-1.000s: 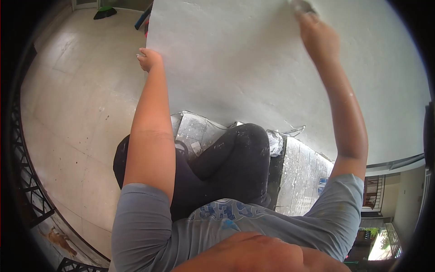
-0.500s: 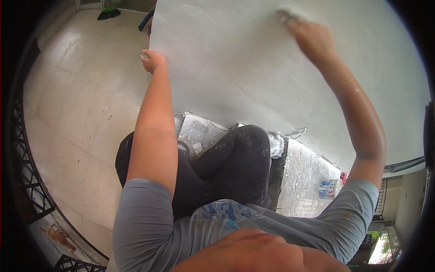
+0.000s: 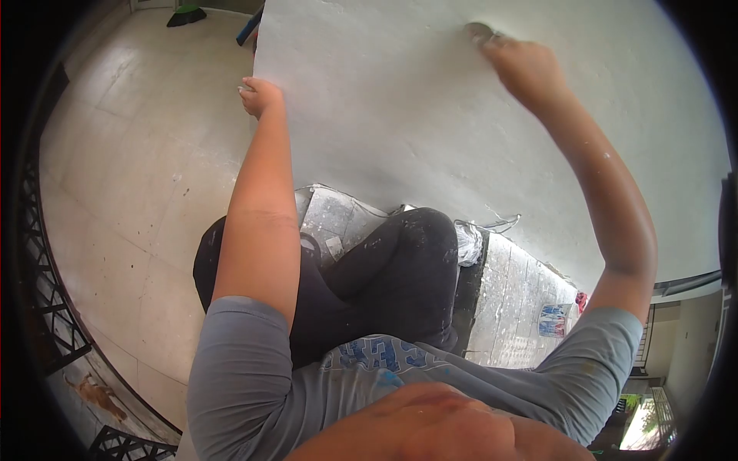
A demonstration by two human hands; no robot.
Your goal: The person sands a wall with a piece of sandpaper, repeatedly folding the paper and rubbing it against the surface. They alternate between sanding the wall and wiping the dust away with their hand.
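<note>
A broad pale grey-white plastered wall (image 3: 384,100) fills the upper view. High on it, my right hand (image 3: 526,69) is closed around a small rounded grey-brown tool (image 3: 478,32), pressed to or just over the surface; its exact kind is blurred. My left hand (image 3: 263,97) is at the wall's left edge, wrist against the corner and fingers curled just past it. A whitish bit shows at those fingertips, too small to name. Both arms are stretched out above my bent dark-trousered legs (image 3: 384,269).
Paint-spattered tiles (image 3: 511,300) lie at the wall's foot, with a loose cable (image 3: 503,223), a crumpled plastic bag (image 3: 469,244) and a printed tub (image 3: 553,319). Tiled floor (image 3: 123,192) stretches left to a dark metal railing (image 3: 58,323). A green-and-black broom head (image 3: 186,14) is far off.
My right hand and its tool have shifted very slightly left and down on the wall. My left hand keeps its place at the edge, a touch higher in view.
</note>
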